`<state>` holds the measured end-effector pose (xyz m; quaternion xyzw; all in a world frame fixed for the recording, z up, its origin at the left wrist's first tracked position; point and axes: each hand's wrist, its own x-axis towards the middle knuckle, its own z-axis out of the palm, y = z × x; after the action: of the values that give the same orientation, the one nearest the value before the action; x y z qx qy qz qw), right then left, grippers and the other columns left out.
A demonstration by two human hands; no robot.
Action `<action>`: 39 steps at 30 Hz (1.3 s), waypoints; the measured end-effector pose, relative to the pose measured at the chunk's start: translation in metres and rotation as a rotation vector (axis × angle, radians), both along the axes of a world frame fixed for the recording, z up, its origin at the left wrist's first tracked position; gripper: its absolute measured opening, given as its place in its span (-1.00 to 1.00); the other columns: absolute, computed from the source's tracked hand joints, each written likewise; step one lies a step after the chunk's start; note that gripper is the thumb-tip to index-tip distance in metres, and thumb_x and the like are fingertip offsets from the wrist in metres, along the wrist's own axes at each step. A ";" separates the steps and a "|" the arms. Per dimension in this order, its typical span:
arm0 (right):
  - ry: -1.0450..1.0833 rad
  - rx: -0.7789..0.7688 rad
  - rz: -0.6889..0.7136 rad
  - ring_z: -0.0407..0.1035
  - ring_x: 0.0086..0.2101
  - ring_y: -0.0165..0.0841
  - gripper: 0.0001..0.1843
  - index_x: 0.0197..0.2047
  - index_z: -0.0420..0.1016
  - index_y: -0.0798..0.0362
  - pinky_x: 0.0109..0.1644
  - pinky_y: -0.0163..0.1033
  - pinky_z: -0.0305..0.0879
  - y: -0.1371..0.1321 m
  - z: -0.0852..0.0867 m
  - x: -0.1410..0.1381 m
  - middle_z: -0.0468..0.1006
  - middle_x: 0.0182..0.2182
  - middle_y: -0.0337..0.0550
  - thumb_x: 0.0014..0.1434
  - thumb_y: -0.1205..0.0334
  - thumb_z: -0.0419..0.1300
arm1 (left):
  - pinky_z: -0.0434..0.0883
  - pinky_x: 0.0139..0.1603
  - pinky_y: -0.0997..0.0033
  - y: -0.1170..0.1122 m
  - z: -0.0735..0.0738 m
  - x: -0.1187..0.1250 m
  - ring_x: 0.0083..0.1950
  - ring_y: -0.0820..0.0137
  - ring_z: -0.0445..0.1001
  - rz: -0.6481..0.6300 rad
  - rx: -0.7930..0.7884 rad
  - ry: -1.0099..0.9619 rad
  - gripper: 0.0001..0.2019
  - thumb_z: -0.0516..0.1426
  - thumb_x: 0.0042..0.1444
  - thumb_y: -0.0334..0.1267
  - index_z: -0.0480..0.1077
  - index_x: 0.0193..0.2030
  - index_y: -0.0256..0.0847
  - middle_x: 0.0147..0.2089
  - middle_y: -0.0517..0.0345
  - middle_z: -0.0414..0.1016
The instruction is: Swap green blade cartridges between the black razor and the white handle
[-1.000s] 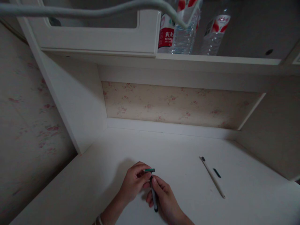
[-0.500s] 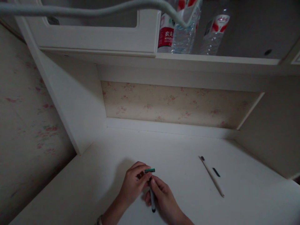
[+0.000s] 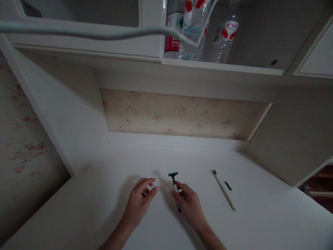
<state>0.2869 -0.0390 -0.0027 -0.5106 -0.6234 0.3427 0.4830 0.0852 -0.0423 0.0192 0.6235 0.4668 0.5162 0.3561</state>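
A razor with a green-edged head and a pale handle is gripped by my right hand, its head pointing away from me. My left hand hovers to the left of the razor, holding nothing, with thumb and fingers apart. To the right on the white desk lies a slim pale stick with a dark tip, which looks like a toothbrush. Beside it rests a small dark strip, perhaps a razor cover.
Above the desk is a shelf holding several plastic bottles. A pale bent tube crosses the view in front of it. The left side panel and right side panel enclose the desk's back.
My left hand has let go of the razor's head and moved left. The right hand now holds the razor alone, farther from me. The view has shifted to the right.
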 end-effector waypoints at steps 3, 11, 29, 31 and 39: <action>-0.166 0.025 -0.128 0.36 -0.55 -0.31 -0.54 -0.10 0.52 0.10 -0.50 -0.28 0.26 0.012 -0.002 0.039 0.50 -0.42 -0.13 0.20 -0.12 0.11 | 0.31 -0.46 0.51 0.000 -0.001 0.001 -0.42 0.45 0.33 -0.004 0.001 0.010 -0.68 0.11 0.17 -0.04 0.44 -0.06 -0.20 -0.20 0.07 0.36; -0.879 -0.013 -0.454 0.42 -0.22 -0.16 -0.59 -0.17 0.56 0.03 -0.23 -0.21 0.26 0.025 -0.001 0.132 0.55 -0.23 -0.06 0.25 0.04 -0.06 | 0.27 -0.39 0.49 -0.002 -0.001 0.008 -0.39 0.40 0.34 -0.080 0.003 0.148 -0.73 0.08 0.21 -0.08 0.51 -0.27 -0.20 -0.35 0.10 0.41; -1.150 -0.163 -0.472 0.41 -0.23 -0.11 -0.67 -0.14 0.56 0.08 -0.18 -0.16 0.25 0.029 -0.004 0.152 0.52 -0.26 0.03 0.30 0.12 0.01 | 0.27 -0.37 0.48 -0.001 -0.006 0.008 -0.38 0.39 0.36 -0.136 0.004 0.250 -0.76 0.06 0.22 -0.13 0.51 -0.25 -0.18 -0.32 0.10 0.44; -1.131 -0.160 -0.451 0.41 -0.23 -0.13 -0.65 -0.09 0.54 0.09 -0.19 -0.18 0.25 0.025 0.002 0.155 0.52 -0.24 0.03 0.30 0.10 0.01 | 0.27 -0.36 0.47 0.001 -0.007 0.008 -0.36 0.39 0.37 -0.133 0.022 0.245 -0.76 0.07 0.22 -0.14 0.51 -0.28 -0.19 -0.32 0.11 0.44; -0.722 0.136 -0.576 0.45 -0.26 -0.16 -0.57 -0.20 0.59 0.02 -0.23 -0.19 0.31 -0.023 0.116 0.178 0.58 -0.28 -0.06 0.20 -0.11 0.07 | 0.30 -0.30 0.44 0.003 -0.013 0.004 -0.34 0.37 0.38 -0.111 0.068 0.272 -0.73 0.05 0.21 -0.13 0.50 -0.31 -0.21 -0.32 0.08 0.46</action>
<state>0.4647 -0.0623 0.1136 -0.7166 -0.6055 -0.0467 0.3429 0.0896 -0.0394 0.0067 0.7243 0.4578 0.4220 0.2961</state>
